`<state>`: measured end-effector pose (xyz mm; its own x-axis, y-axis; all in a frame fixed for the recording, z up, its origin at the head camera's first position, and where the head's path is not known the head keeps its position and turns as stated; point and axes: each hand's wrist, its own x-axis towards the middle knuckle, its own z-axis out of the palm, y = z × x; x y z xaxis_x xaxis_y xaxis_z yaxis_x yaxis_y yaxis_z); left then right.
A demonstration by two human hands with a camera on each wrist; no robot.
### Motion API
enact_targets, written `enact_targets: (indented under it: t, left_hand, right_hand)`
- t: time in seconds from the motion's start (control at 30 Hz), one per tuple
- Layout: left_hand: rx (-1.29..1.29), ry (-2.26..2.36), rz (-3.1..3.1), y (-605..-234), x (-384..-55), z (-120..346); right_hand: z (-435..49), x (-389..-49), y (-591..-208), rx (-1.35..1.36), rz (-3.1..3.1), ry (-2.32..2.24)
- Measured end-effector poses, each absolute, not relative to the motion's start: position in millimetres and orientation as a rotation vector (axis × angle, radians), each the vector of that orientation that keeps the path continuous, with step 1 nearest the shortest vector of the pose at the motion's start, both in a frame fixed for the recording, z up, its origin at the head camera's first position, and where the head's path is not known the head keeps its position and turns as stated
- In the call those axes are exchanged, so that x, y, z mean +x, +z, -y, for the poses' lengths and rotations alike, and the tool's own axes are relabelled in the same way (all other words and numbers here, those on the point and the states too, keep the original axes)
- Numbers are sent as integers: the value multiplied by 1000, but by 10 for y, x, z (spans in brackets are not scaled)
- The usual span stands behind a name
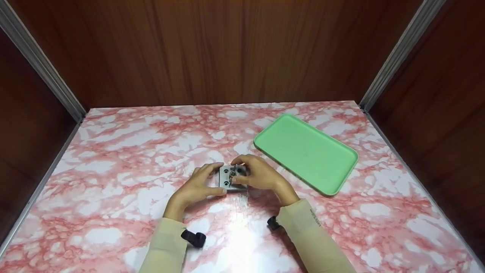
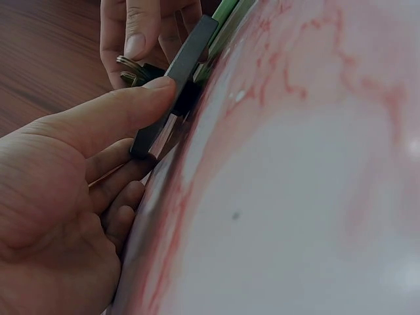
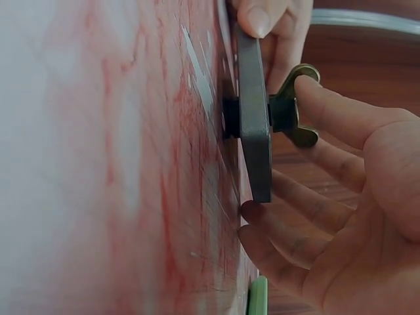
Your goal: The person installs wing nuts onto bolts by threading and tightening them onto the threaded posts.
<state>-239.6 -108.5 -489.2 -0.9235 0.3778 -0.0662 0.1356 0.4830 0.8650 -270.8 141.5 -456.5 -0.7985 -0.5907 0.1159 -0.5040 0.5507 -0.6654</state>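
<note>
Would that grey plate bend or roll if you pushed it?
Probably not. The plate looks like thick flat metal, so likely stiff and heavy for its size. Its square edges shouldn't roll, and on the glossy table it may slide.

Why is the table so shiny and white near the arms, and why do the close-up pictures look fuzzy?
Head view: a light overhead bounces off the glossy table, leaving a white glare patch between the sleeves. Left wrist view: the table close to the lens is washed out and blurred; the left hand and plate are sharper. Right wrist view: the table is blurred, but the wing nut looks crisp.
</note>
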Motion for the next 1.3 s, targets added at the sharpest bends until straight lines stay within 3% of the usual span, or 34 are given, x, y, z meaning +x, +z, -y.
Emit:
enact_targets:
  t: [0.47,1.3]
  left_hand:
    - [410,1441,-2455,-4881,-2394,1069]
    - [409,1455,-2452,-4883,-2390,1075]
  right_hand:
    - [-1347,-2670,-4577,-745,-2715,-1138]
    - [-1255,-2607,-4596,-644,-2830,-1158]
